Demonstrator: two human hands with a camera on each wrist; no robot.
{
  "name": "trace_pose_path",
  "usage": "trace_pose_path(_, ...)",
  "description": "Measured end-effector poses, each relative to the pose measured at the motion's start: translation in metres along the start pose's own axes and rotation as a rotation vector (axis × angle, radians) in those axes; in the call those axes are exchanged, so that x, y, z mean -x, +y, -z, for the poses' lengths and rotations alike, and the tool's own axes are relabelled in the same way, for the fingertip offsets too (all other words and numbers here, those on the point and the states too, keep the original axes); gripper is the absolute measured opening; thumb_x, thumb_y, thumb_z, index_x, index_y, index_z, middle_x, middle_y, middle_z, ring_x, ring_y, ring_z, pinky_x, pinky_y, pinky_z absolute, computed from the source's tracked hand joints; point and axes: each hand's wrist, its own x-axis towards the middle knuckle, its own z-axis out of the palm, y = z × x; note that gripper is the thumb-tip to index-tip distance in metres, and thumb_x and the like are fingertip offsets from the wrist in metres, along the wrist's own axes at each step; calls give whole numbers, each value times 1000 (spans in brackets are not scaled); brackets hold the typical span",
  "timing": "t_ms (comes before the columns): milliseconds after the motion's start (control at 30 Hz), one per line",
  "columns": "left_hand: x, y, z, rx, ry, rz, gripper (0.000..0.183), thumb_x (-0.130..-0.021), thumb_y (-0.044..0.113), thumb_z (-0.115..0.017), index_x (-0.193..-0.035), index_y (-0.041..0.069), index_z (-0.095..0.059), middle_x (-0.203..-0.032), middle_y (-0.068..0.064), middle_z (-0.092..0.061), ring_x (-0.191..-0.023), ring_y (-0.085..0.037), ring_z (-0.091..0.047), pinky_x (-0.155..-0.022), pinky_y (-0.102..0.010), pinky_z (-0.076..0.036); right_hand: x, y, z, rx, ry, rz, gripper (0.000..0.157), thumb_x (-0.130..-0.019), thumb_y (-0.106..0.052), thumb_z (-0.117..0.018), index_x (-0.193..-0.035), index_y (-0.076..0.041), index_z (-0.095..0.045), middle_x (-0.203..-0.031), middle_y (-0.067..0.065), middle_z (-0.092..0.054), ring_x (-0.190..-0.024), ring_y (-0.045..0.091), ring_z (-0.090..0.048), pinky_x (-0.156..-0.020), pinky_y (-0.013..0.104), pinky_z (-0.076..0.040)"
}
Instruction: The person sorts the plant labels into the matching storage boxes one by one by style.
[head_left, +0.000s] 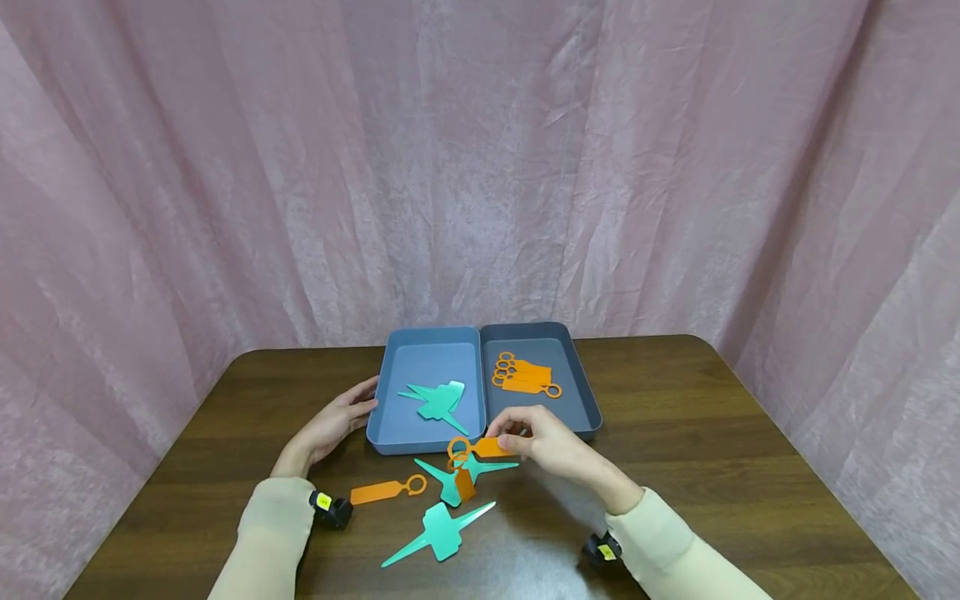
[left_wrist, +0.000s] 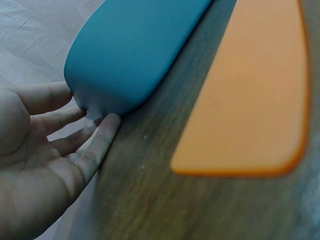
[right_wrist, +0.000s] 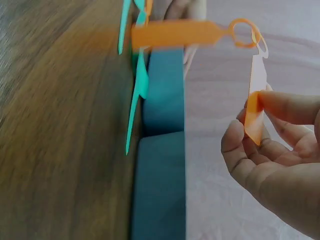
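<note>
On the left, the outer wall of the shallow rectangular blue plastic tray [head_left: 427, 354] is fronted by the left hand [head_left: 337, 421], so passage there is barred. In front, the low approach is cluttered by flat, pointed green plastic pieces [head_left: 442, 533] and 1 flat ringed orange plastic tag [head_left: 377, 492]; above, the way is crossed by the right hand [head_left: 546, 443], 2 linked orange tags [head_left: 489, 447] suspended from it. Wide room is offered by brown wooden tabletop [head_left: 690, 417] right of the shallow rectangular dark-grey plastic tray [head_left: 551, 346].

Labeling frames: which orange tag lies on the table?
Orange tag nearest the left hand; others are in the dark tray or held up by the right hand.
</note>
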Motion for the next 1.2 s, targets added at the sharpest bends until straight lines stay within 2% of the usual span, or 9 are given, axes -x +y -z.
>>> trace_pose_path(267, 0, 1, 0, 3, 8, 12, 62, -114, 16, -41, -168, 6, -11, -171, -24, -14, -153, -43, -25, -125, -58, -24, -1, 7, -1, -54, -52, -35, 13, -101, -1, -62, -106, -4, -73, -88, 5, -64, -74, 19, -55, -62, 28, -50)
trace_pose_path(533, -2, 0, 0, -2, 1, 1, 62, -114, 15, -41, -167, 5, -11, -170, -25, -14, -153, -42, -25, -125, -57, -25, -1, 16, 1, -162, -183, -131, 15, -99, 1, -58, -103, 1, -72, -85, 4, -63, -74, 19, -52, -58, 30, -48)
trace_pose_path(667, -3, -1, 1, 9, 3, 3, 62, -114, 15, -41, -168, 6, -11, -171, -24, -14, -154, -42, -25, -125, -57, -24, 0, 19, 2, -212, -231, -142, 15, -98, 2, -58, -103, 5, -72, -82, 5, -60, -74, 20, -52, -57, 28, -47)
trace_pose_path(867, -2, -2, 2, 18, 10, 10, 61, -114, 15, -40, -168, 6, -11, -171, -24, -13, -154, -43, -24, -125, -58, -23, 1, 22, 1, -165, -263, -138, 15, -97, 5, -60, -101, 2, -74, -80, 4, -61, -73, 18, -54, -56, 28, -47)
trace_pose_path(1200, 0, 0, 1, 10, 10, 16, 62, -114, 17, -40, -168, 6, -11, -171, -23, -13, -154, -43, -24, -125, -58, -22, 1, 21, 5, -112, -261, -139, 16, -97, 3, -61, -101, -1, -75, -80, 1, -62, -74, 18, -55, -59, 29, -48)
